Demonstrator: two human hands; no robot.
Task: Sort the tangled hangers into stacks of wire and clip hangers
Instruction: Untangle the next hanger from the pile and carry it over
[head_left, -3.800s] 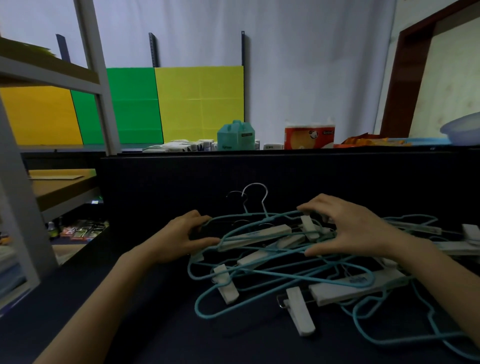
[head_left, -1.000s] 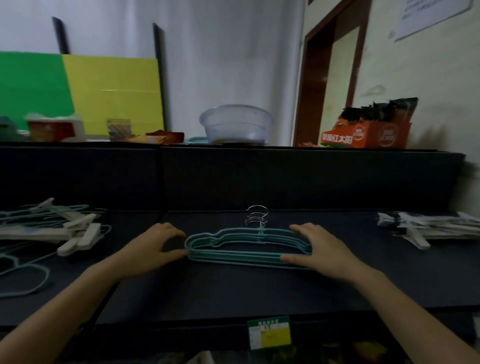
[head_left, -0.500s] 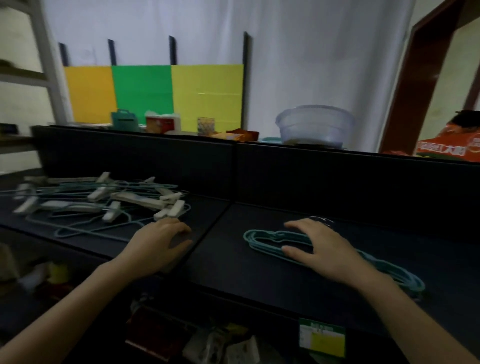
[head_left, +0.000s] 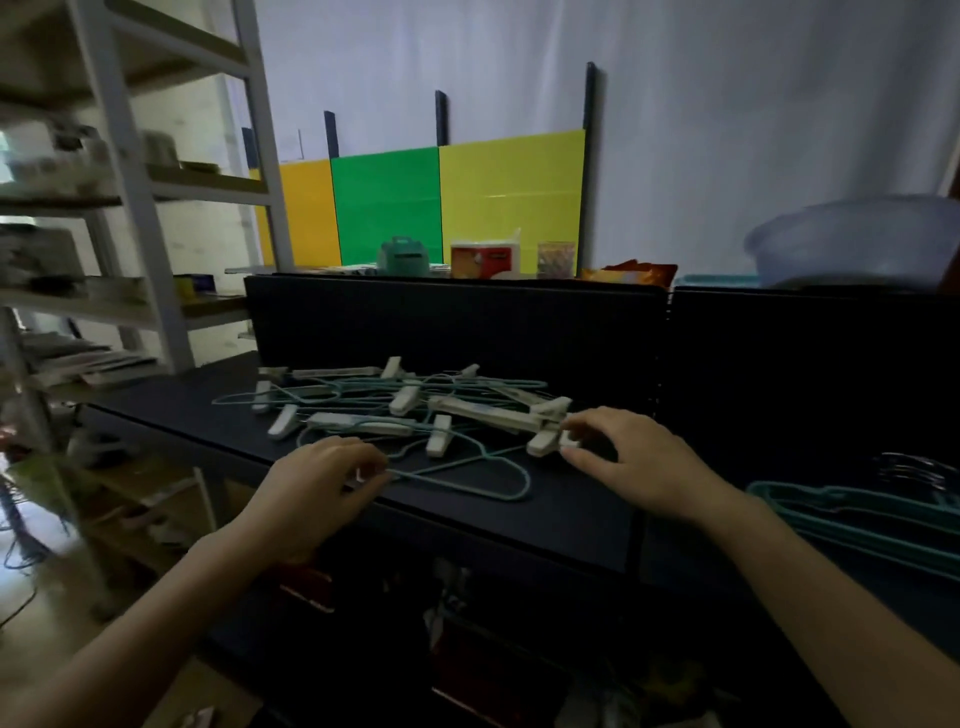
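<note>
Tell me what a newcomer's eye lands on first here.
The tangled heap of teal wire hangers and white plastic clip hangers in the middle of the dark shelf draws the eye first. The left hand pinches a loose teal wire hanger at the near edge, and the right hand pinches a white clip at the heap's right end. A neat stack of teal wire hangers lies far right.
</note>
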